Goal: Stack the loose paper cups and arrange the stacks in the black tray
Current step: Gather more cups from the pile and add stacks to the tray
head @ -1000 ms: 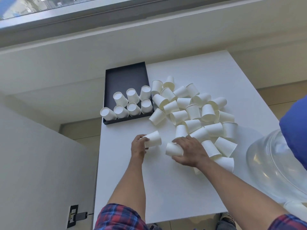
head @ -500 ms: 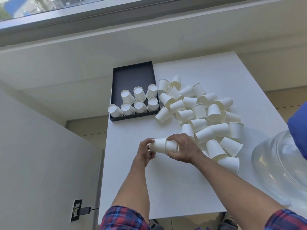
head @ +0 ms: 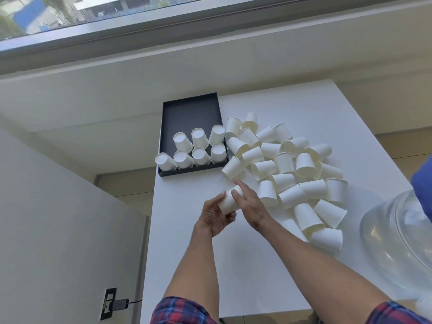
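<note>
In the head view, a white table (head: 245, 265) is seen below a window (head: 117, 10). A black tray (head: 190, 113) lies at its far left corner, and seven upturned cup stacks (head: 198, 148) are ranged along the tray's near edge. A heap of loose cups (head: 292, 174) is spread just right of the tray toward the right edge, and the way from the hands to the tray is partly blocked by the nearest tipped cup (head: 232, 168). A clear dome (head: 397, 230) is seen at the right edge.

Since half a second ago, the two cups pushed together have been nested into one held stack (head: 228, 202).

That stack is gripped from below by the left hand (head: 216, 215), above the table's middle. The right hand (head: 249, 202) is laid flat against it, fingers (head: 240, 184) loosely extended, nothing clasped. Both forearms are stretched forward from plaid sleeves (head: 180, 311).
</note>
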